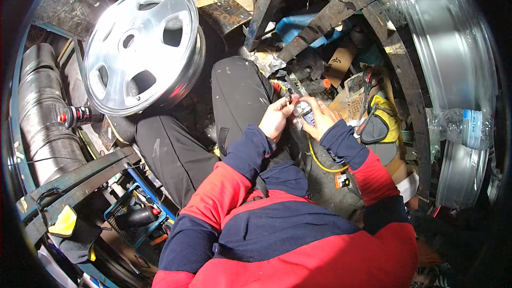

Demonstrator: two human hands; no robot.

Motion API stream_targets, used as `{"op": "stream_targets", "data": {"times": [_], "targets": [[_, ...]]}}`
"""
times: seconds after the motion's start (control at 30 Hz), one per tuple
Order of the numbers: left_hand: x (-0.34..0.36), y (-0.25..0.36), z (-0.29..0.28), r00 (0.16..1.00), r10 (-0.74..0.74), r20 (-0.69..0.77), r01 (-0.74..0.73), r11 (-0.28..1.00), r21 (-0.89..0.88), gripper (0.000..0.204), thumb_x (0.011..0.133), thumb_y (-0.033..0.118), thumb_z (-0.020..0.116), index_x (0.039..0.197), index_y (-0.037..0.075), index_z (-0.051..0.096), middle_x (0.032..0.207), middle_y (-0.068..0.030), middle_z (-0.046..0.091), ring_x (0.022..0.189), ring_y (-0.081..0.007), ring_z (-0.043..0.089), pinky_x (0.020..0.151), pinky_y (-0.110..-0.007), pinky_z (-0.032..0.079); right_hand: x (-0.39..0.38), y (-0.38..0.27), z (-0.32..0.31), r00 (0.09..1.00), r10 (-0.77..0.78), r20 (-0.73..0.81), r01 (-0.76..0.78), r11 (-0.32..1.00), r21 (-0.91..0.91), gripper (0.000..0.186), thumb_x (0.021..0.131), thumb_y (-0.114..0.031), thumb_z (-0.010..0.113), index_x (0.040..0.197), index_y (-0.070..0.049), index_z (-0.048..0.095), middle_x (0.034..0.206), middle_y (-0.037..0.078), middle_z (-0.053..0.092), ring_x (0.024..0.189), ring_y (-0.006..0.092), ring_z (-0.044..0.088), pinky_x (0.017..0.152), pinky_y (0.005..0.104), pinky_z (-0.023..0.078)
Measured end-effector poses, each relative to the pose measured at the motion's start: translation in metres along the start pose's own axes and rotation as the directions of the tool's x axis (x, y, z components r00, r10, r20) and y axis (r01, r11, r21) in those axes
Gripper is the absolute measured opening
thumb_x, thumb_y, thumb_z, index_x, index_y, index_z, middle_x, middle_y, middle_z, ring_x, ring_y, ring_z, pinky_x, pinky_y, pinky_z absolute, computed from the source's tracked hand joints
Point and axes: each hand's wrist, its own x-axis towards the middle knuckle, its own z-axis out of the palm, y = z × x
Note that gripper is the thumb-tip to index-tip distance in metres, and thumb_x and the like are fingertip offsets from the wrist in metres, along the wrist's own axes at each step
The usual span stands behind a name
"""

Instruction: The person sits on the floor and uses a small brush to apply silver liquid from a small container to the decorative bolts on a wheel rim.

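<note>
My two hands meet in front of my knee, over a small tool (304, 111) with a round pale face, mostly hidden by fingers. My left hand (274, 118) is closed, thumb and forefinger pinching a small dark metal piece at the tool's left end. The fingers of my right hand (322, 119) curl round the tool's body. Below them a thin yellow hose (321, 167) curves down and right; whether it joins the tool is hidden. Left of my knees, a silver alloy wheel (151, 56) with several openings leans tilted, face up.
Right of my hands lie yellow-and-grey work gloves (385, 128) and cardboard scraps. Wrapped silver rims (448, 42) and a plastic water bottle (473, 129) stand behind a dark metal frame (397, 69). A blue basket (120, 224) and a black bottle with red cap (76, 116) are at left.
</note>
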Motion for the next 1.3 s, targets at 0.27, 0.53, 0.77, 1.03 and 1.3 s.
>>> {"op": "stream_targets", "data": {"times": [0.27,0.53,0.77,1.03,1.3], "targets": [[0.0,-0.001,0.0,1.0,0.01,0.002,-0.01,1.0,0.014,0.032,0.099,0.01,0.044,0.13,0.005,0.052,0.111,-0.0024,0.063,0.092,-0.013,0.059,0.075,-0.027,0.048,-0.002,-0.006,0.0,0.999,0.038,0.015,-0.039,0.999,0.032,0.058,0.08,-0.027,0.065,0.131,-0.018,0.04,0.117,0.021,0.057,0.099,0.0442,0.06,0.08,0.0501,0.05],[-0.002,0.004,0.002,1.0,0.001,0.002,-0.001,0.999,0.035,0.032,0.099,0.01,0.044,0.13,0.005,0.052,0.109,-0.0025,0.063,0.091,-0.013,0.059,0.075,-0.027,0.048,0.013,0.023,-0.023,0.942,-0.17,-0.29,0.244,0.939,0.241,0.058,0.081,-0.026,0.067,0.131,-0.018,0.04,0.106,0.016,0.059,0.087,0.0353,0.063,0.077,0.0451,0.052],[-0.004,0.007,0.0,1.0,-0.001,-0.006,0.001,1.0,0.001,0.032,0.1,0.011,0.044,0.13,0.005,0.052,0.107,-0.0015,0.062,0.091,-0.0126,0.058,0.075,-0.028,0.047,-0.023,0.1,0.028,0.863,0.494,-0.106,0.103,0.033,0.994,0.033,0.089,-0.023,0.057,0.118,-0.006,0.052,0.107,0.013,0.06,0.088,0.0245,0.063,0.075,0.0348,0.053],[-0.005,0.008,-0.006,0.999,-0.014,0.044,0.018,0.997,-0.08,0.035,0.099,0.017,0.048,0.132,0.005,0.048,0.113,-0.0037,0.061,0.096,-0.0152,0.059,0.078,-0.03,0.048,-0.053,0.038,0.047,0.988,-0.053,-0.145,0.131,0.786,0.604,0.069,0.08,-0.012,0.071,0.139,-0.005,0.037,0.123,0.01,0.05,0.11,0.0219,0.051,0.095,0.0352,0.044],[-0.052,0.043,0.0,0.988,0.07,0.137,-0.049,0.988,-0.15,0.051,0.095,0.026,0.057,0.139,0.007,0.041,0.123,-0.0068,0.057,0.106,-0.0207,0.06,0.088,-0.036,0.051,0.022,0.102,0.174,0.774,0.432,-0.464,-0.028,0.754,0.656,0.074,0.068,-0.01,0.078,0.134,-0.009,0.044,0.125,0.016,0.056,0.116,0.0286,0.055,0.1,0.0369,0.041]]}}
